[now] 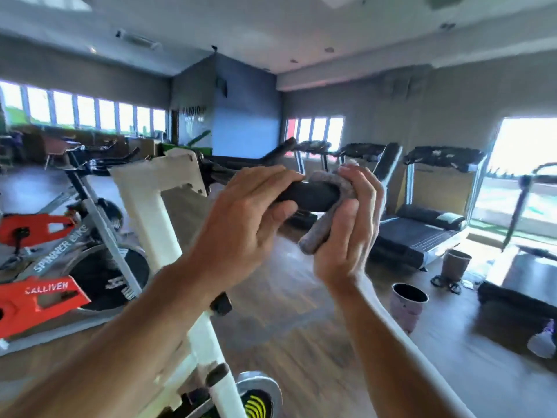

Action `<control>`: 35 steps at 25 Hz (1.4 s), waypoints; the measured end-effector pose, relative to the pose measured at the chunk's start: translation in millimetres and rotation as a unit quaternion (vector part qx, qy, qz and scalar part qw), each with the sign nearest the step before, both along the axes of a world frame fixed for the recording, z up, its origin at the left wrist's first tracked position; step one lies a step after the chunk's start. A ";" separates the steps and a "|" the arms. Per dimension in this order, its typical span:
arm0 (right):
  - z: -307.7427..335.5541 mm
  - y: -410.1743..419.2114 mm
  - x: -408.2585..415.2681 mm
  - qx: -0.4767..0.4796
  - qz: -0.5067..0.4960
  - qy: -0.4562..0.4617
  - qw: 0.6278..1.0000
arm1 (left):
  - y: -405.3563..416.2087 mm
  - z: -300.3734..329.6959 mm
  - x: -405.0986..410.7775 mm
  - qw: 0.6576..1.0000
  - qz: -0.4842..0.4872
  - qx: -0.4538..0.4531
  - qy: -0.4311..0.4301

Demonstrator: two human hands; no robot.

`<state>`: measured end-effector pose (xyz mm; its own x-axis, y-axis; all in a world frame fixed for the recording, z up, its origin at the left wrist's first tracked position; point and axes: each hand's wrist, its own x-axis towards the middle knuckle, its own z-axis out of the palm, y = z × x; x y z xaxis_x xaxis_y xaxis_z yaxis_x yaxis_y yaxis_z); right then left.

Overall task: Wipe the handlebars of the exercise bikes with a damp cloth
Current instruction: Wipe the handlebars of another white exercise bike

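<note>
Left hand: my left hand [253,212] gripped the black handlebar [307,193], fingers curled over its top.
Right hand: my right hand [349,218] held a grey cloth [324,203] wrapped round the handlebar's end, just beside the left hand.
Bike frame: the white bike frame [150,200] stood below and left of both hands.
Neighbouring bike: a spinner bike [60,245] with orange guards stood at left.
Background: treadmills [437,200] lined the far wall.
Floor: two buckets [408,306] sat on the wooden floor [286,342] at right.

Treadmills [434,188] behind handlebar [307,194]
</note>
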<state>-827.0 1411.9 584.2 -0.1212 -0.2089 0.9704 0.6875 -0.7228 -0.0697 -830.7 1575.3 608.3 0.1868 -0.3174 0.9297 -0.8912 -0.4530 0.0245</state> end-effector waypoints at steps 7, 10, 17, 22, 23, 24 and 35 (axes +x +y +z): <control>0.1 -3.7 43.1 0.156 0.077 -0.076 0.982 | -3.4 -4.0 12.1 0.997 -0.012 -0.015 -0.068; -7.3 13.1 33.0 0.079 0.045 -0.099 0.991 | -4.6 -4.3 7.1 0.997 -0.021 -0.029 -0.065; -3.3 15.0 47.1 0.184 0.101 -0.105 0.972 | -3.2 -4.8 10.0 0.998 0.001 -0.020 -0.055; -8.8 33.4 45.7 0.065 -0.028 -0.154 0.986 | -5.1 -4.6 7.2 0.997 -0.018 -0.024 -0.069; -7.8 25.3 52.6 0.068 -0.048 -0.162 0.983 | -4.6 -4.3 8.2 0.997 -0.015 -0.026 -0.067; -6.2 17.4 58.5 0.080 -0.055 -0.167 0.981 | -4.4 -3.8 9.5 0.998 -0.012 -0.026 -0.063; -8.4 9.4 64.3 0.072 -0.095 -0.172 0.978 | -6.6 -6.3 19.0 0.998 -0.013 -0.043 -0.054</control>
<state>-762.7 1421.4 575.8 -0.4852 -0.2813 0.8279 0.5419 -0.8398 0.0322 -811.7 1568.7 602.0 0.0771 -0.2398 0.9678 -0.9026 -0.4292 -0.0344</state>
